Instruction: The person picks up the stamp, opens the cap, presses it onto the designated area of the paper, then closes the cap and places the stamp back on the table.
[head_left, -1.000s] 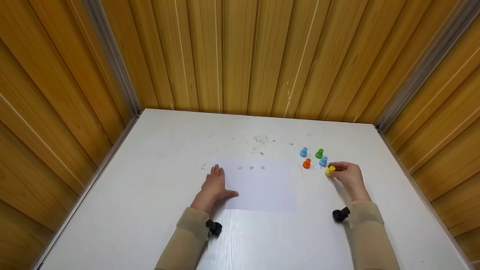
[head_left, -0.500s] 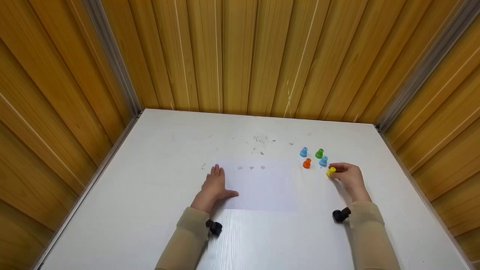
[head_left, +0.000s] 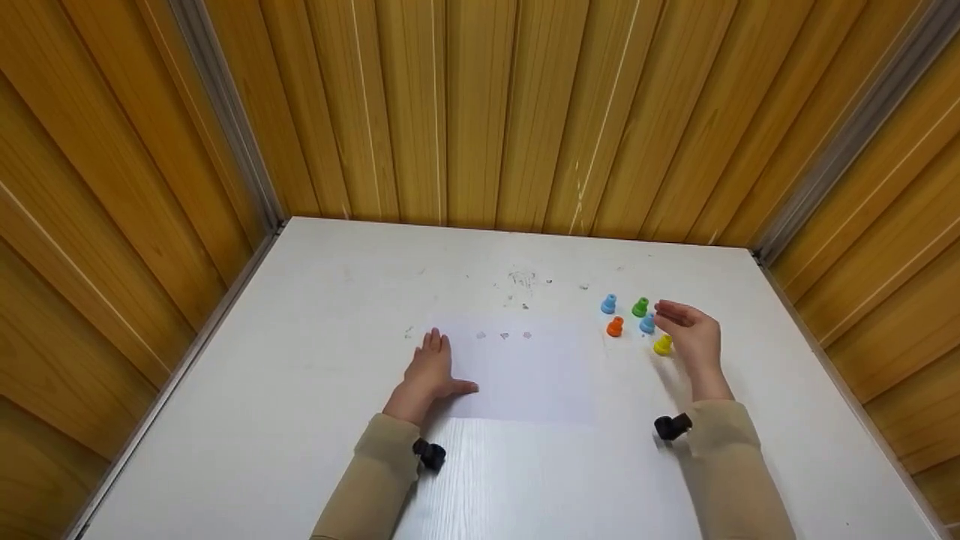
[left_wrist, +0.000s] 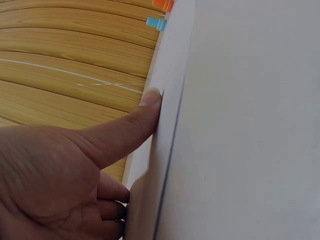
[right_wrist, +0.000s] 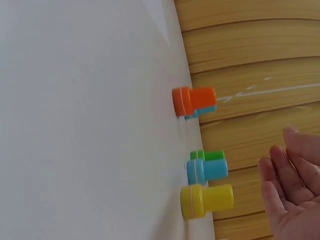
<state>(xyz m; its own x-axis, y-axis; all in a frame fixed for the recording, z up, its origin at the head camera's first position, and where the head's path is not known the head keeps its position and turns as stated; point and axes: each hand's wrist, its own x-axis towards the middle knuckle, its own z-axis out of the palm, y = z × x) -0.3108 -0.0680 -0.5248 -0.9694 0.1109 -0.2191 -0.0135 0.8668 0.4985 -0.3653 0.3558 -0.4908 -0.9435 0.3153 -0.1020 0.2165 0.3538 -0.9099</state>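
Note:
My left hand (head_left: 430, 373) rests on the left side of a white sheet of paper (head_left: 525, 382), thumb spread across it. Three small printed marks (head_left: 504, 335) run in a row near the sheet's far edge. In the right wrist view, my right hand (right_wrist: 297, 185) holds nothing, its fingers loosely bent, level with the tops of the stamps and apart from them. The yellow stamp (right_wrist: 206, 201) stands upright on the table, nearest to that hand. Close by stand a blue stamp (right_wrist: 206, 171), a green stamp (head_left: 640, 307), an orange stamp (head_left: 615, 326) and another blue stamp (head_left: 609, 304).
The white table (head_left: 315, 450) has ink smudges (head_left: 523, 279) beyond the paper. Wood-patterned panels (head_left: 480, 112) wall in the back and both sides. A black camera (head_left: 673, 427) sits at the right wrist, another camera (head_left: 430, 455) at the left.
My right hand has let go of the yellow stamp, which now stands on the table, and has risen up and away. My left hand has stayed put on the paper.

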